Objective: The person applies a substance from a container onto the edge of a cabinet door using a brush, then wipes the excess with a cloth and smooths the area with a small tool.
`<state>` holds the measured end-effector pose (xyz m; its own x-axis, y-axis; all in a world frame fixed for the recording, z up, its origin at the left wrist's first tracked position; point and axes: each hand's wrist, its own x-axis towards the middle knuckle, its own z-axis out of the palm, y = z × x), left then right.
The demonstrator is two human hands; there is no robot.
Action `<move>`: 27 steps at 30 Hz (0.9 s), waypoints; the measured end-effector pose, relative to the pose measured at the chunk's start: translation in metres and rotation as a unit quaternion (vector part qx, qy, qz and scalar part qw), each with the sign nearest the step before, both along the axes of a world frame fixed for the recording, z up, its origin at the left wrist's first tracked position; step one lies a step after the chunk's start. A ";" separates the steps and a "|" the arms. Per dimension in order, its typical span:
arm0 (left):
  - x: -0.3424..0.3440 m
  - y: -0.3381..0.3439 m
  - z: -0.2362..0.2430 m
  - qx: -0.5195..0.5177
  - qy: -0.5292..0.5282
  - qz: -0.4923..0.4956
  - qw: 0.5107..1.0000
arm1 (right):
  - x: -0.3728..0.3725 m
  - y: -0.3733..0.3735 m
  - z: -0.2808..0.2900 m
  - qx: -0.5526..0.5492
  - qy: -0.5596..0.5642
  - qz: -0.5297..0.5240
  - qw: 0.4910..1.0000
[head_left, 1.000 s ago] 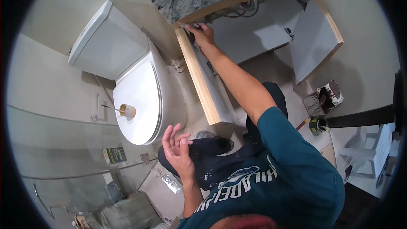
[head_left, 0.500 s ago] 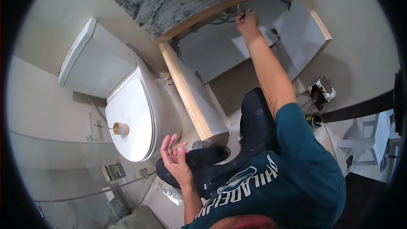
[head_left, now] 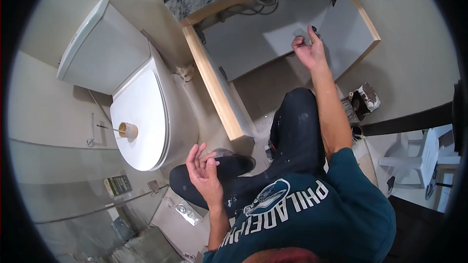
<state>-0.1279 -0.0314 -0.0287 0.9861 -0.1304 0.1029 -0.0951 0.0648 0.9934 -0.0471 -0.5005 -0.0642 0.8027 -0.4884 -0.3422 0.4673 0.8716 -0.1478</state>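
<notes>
My right hand is raised at the open front of the under-sink cabinet, by its right door. Its fingers are curled and the thumb points up. Between thumb and fingers shows a small pale grey, thin piece, perhaps paper or cloth; its kind is not clear. Inside the cabinet, grey hoses and drain pipes hang at the back, apart from the hand. My left hand is held over my left knee, palm up with loosely bent fingers apart, holding nothing.
Left of the cabinet stands a toilet with a small tub and brush on its closed lid. The left cabinet door stands open beside it. A paint-stained container sits by the right wall, with a white plastic stool farther right.
My right hand has drawn back from the pipes, toward me and to the right, with the pale piece. My left hand stays over the knee. The view has shifted slightly.
</notes>
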 end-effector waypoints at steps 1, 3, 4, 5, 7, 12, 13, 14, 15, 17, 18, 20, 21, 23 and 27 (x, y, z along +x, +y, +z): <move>-0.002 0.005 -0.008 0.000 0.005 0.007 1.000 | -0.012 0.001 0.002 -0.043 -0.006 -0.006 0.999; 0.001 0.011 -0.032 0.008 0.020 0.016 1.000 | -0.041 0.006 -0.003 -0.057 -0.104 0.032 0.992; 0.008 0.012 -0.050 0.017 0.031 0.018 0.999 | -0.058 0.006 -0.008 -0.081 -0.098 0.035 0.991; 0.017 0.011 -0.071 0.018 0.031 0.015 0.999 | -0.079 0.005 -0.016 -0.094 -0.073 0.021 0.993; 0.041 0.001 -0.125 0.013 0.140 0.005 0.990 | -0.117 0.007 -0.042 -0.039 0.059 -0.014 0.997; 0.055 -0.020 -0.256 0.149 0.219 -0.134 0.955 | -0.228 0.044 -0.154 -0.101 0.210 0.013 0.972; 0.051 -0.021 -0.273 0.205 0.206 -0.177 0.940 | -0.254 0.058 -0.180 -0.067 0.300 0.002 0.951; 0.046 -0.020 -0.286 0.281 0.225 -0.207 0.910 | -0.285 0.072 -0.204 -0.048 0.341 0.051 0.937; 0.040 -0.018 -0.295 0.273 0.160 -0.244 0.917 | -0.316 0.087 -0.228 -0.031 0.355 0.113 0.928; 0.031 -0.019 -0.307 0.294 0.108 -0.283 0.907 | -0.364 0.118 -0.279 -0.147 0.464 0.201 0.850; 0.027 -0.016 -0.309 0.287 0.101 -0.278 0.911 | -0.392 0.129 -0.299 -0.237 0.457 0.187 0.837; 0.020 -0.014 -0.311 0.337 0.068 -0.286 0.894 | -0.433 0.154 -0.334 -0.382 0.469 0.169 0.778; 0.019 -0.014 -0.312 0.369 0.032 -0.284 0.884 | -0.449 0.159 -0.345 -0.513 0.474 0.221 0.680; 0.008 -0.014 -0.312 0.466 -0.015 -0.321 0.824 | -0.459 0.167 -0.357 -0.640 0.509 0.253 0.517; -0.007 -0.008 -0.311 0.467 0.054 -0.382 0.796 | -0.439 0.167 -0.328 -0.624 0.626 0.298 0.360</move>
